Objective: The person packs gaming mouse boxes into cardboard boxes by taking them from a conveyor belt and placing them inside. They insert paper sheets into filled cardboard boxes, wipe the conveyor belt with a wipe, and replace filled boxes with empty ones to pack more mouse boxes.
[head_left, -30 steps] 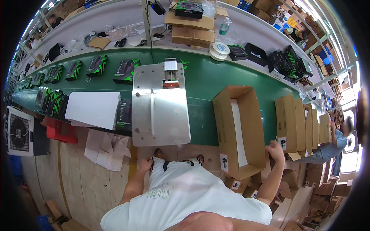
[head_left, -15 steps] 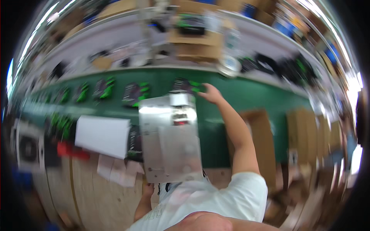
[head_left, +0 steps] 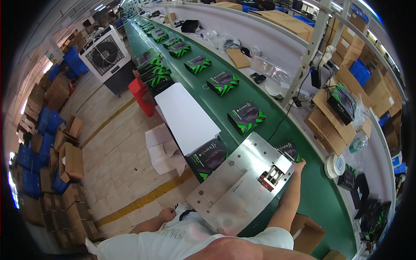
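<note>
My right hand (head_left: 298, 166) grips the near right end of a flat black-and-green box (head_left: 290, 149) on the green conveyor belt. That box lies just beyond a flat metal plate (head_left: 242, 186), whose top end carries a small open mechanism (head_left: 272, 175); the plate hides part of the box. Down by my waist, my left hand (head_left: 166, 214) has its fingers curled, with a small dark bit at the fingertips that I cannot make out. Left of the plate lies another black-and-green box (head_left: 209, 157), partly under a stack of white sheets (head_left: 187, 118).
More black-and-green boxes (head_left: 246, 117) sit spaced along the belt (head_left: 264, 141). An open carton (head_left: 306, 232) stands right of my arm. Beyond the belt are a tape roll (head_left: 334, 166) and an opened carton (head_left: 331, 125). A red stool (head_left: 141, 96) and an air cooler (head_left: 106, 56) stand left.
The view has swung left and sharpened, bringing more of the belt and floor into sight. My right hand stays at the same box; my left stays low by my waist.
</note>
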`<state>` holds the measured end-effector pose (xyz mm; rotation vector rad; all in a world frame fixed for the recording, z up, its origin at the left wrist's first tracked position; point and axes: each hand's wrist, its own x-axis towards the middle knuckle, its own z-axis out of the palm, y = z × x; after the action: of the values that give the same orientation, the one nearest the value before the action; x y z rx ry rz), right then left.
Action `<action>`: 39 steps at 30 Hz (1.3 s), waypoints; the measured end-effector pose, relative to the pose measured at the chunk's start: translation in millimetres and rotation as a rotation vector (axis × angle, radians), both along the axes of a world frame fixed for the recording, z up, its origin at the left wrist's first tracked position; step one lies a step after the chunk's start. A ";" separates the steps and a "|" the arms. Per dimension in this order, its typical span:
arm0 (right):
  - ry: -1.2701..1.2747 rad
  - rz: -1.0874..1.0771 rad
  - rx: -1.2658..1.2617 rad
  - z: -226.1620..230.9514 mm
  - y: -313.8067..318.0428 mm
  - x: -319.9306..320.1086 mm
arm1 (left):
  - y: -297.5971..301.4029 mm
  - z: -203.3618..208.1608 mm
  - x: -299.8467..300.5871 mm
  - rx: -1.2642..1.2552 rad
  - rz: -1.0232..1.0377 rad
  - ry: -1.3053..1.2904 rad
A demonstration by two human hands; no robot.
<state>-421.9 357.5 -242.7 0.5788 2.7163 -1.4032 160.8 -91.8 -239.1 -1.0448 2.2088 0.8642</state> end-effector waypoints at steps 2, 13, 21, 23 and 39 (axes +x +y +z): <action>0.082 0.080 -0.081 -11.2 5.6 2.4 | -5.3 -0.5 -4.4 -0.036 -0.013 -0.021; 0.649 -0.031 -0.465 69.4 -58.7 102.8 | -10.8 -13.0 4.1 0.003 -0.097 0.063; 0.991 -0.320 0.013 203.7 -53.8 209.3 | -63.0 0.3 -59.5 0.020 -0.033 0.628; 1.105 -0.274 -0.080 239.0 -60.6 247.8 | -103.6 -16.4 -75.8 0.198 0.198 0.675; 0.708 -0.338 -0.946 287.0 -104.9 449.4 | 50.4 312.7 -197.8 0.444 -1.428 1.552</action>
<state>27.5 252.6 44.3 0.5114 1.8668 -3.1310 -37.1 -41.4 73.7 1.8856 2.5079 1.3361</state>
